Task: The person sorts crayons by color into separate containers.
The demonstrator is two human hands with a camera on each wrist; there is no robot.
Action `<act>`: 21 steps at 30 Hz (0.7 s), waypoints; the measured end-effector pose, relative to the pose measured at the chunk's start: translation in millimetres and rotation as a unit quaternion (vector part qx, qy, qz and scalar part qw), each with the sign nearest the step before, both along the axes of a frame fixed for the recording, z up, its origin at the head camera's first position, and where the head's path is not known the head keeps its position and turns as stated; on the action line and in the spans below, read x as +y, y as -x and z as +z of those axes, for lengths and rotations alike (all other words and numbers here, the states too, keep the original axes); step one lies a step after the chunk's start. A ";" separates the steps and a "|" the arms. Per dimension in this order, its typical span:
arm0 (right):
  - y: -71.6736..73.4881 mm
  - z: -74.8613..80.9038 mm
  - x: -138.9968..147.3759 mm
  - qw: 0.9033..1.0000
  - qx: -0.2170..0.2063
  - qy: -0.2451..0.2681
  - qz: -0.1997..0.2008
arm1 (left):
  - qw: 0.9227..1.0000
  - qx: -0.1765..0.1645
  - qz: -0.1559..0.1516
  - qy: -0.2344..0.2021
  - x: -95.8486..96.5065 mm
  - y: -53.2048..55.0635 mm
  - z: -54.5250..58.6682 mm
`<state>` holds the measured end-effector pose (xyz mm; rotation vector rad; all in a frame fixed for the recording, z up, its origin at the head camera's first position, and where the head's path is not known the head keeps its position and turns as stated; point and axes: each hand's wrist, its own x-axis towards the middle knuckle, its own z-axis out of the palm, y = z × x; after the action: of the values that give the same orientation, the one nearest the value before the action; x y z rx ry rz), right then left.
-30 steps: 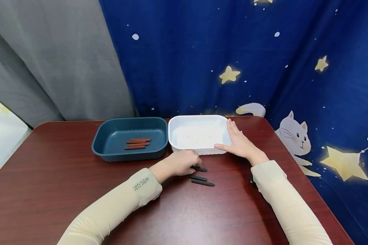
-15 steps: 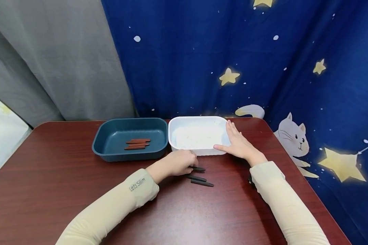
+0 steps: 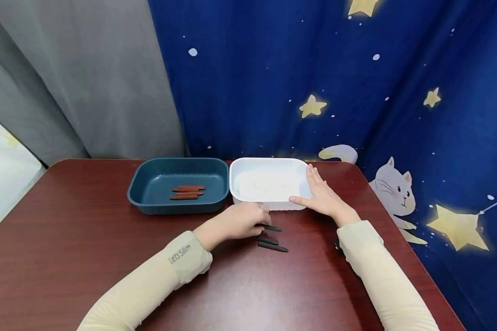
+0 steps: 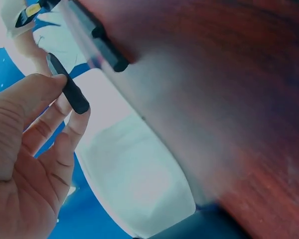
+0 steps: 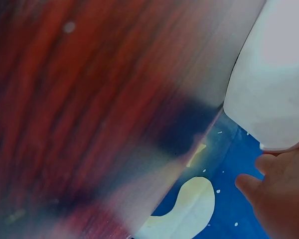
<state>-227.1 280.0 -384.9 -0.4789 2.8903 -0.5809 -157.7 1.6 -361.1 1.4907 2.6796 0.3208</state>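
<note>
My left hand point(image 3: 243, 219) pinches a short black crayon point(image 4: 69, 84) with a tapered tip between thumb and fingers, just in front of the white bin point(image 3: 267, 205). Below it on the table lie two more black crayons point(image 3: 273, 247), side by side; the left wrist view shows them as dark sticks point(image 4: 100, 37). My right hand point(image 3: 325, 197) rests against the right end of the white bin, fingers straight along the rim and thumb at its front corner. In the right wrist view its fingers point(image 5: 249, 185) reach the bin's edge. Small specks mark the bin's floor.
A dark teal bin point(image 3: 149, 209) stands directly left of the white one, with several reddish-brown crayons point(image 3: 186, 195) on its floor. Both bins stand near the back edge of the brown wooden table point(image 3: 87, 248). Behind hang a grey curtain point(image 3: 120, 82) and a blue star-patterned curtain point(image 3: 265, 69).
The left hand has shifted very slightly left, still pinching a black crayon. The right hand keeps its place on the white bin. The head view has tilted slightly.
</note>
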 end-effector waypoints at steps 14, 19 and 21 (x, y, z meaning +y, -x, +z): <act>-5.1 -2.4 5.0 1.000 0.001 0.005 -0.009 | 0.998 0.018 0.026 -0.047 -8.7 7.5 18.7; -4.1 -2.1 0.0 1.000 0.002 0.005 0.000 | 0.997 0.025 0.045 -0.060 -13.9 16.6 20.5; -3.4 -1.5 -2.2 1.000 0.005 0.003 0.001 | 0.996 0.025 0.053 -0.066 -15.7 21.8 20.7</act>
<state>-223.6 277.9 -386.3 -0.4877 2.8978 -0.5880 -179.5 -14.1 -340.3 1.4082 2.8355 0.4800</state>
